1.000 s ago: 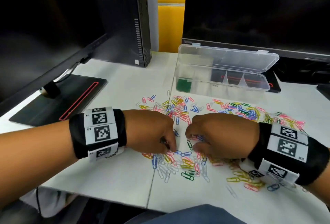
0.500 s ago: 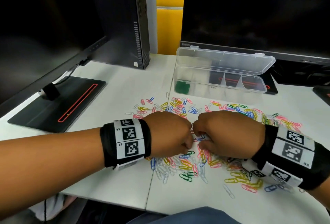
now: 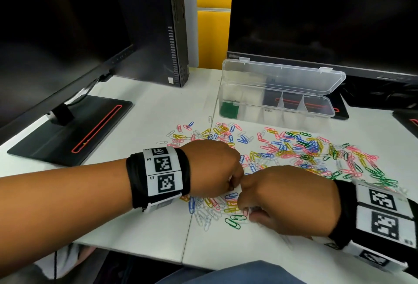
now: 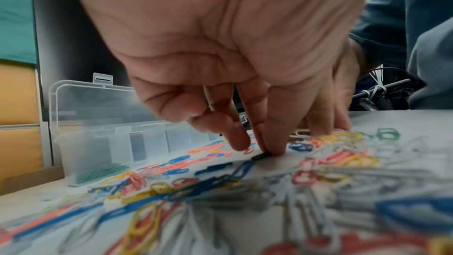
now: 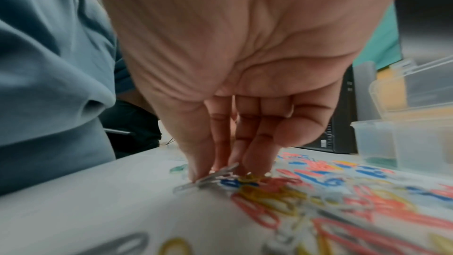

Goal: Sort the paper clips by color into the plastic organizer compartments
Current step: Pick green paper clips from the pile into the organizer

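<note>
Colored paper clips (image 3: 294, 148) lie scattered over the white desk. The clear plastic organizer (image 3: 248, 111) stands open at the back, with green clips (image 3: 229, 110) in its leftmost compartment. My left hand (image 3: 235, 187) reaches down into the near pile. In the left wrist view its thumb and index finger (image 4: 274, 143) close on a dark green clip (image 4: 262, 155) lying on the desk. My right hand (image 3: 245, 210) is just beside it. In the right wrist view its thumb and fingers (image 5: 255, 150) pinch a few white clips (image 5: 215, 175) at the pile's near edge.
A monitor base (image 3: 67, 129) sits at the left and a computer tower (image 3: 172, 34) behind it. A second monitor (image 3: 316, 23) stands behind the organizer. The desk's front edge (image 3: 181, 261) is close below my hands.
My left hand has moved right until it meets the right hand. The right hand has drawn back toward the desk's near edge over the white clips.
</note>
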{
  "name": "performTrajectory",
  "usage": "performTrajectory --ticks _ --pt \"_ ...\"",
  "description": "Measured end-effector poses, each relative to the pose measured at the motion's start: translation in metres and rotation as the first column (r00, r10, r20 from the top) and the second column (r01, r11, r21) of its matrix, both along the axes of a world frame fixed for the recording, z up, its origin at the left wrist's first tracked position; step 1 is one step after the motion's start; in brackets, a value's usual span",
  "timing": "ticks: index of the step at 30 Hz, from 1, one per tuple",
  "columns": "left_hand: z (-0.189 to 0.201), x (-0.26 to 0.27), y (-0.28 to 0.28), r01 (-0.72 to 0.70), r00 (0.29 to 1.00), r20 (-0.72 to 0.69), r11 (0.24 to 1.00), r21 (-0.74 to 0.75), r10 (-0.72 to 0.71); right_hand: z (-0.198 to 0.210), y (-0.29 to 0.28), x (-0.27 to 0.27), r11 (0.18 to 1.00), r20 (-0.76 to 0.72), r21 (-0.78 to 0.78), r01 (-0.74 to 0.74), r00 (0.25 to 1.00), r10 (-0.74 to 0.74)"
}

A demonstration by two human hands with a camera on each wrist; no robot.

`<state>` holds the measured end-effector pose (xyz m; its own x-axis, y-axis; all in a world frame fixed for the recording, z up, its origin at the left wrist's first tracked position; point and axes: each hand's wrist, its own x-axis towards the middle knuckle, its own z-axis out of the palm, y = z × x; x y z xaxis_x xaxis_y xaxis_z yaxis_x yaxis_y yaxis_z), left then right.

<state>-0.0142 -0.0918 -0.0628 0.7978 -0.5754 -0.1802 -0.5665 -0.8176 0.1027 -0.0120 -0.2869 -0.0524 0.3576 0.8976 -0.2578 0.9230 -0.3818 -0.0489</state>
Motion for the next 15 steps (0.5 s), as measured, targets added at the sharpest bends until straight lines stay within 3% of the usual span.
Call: performTrajectory --ticks 11,15 --pt "-0.009 -0.001 0.003 0.047 0.995 0.089 0.998 0.037 -0.050 -0.006 -0.011 -0.004 0.988 0.055 0.144 -0.058 0.997 0.050" --pt "-0.006 -0.002 0.007 0.050 0.996 0.075 0.998 0.040 -0.052 -0.003 -0.014 0.003 0.994 0.082 0.103 -0.022 0.997 0.013"
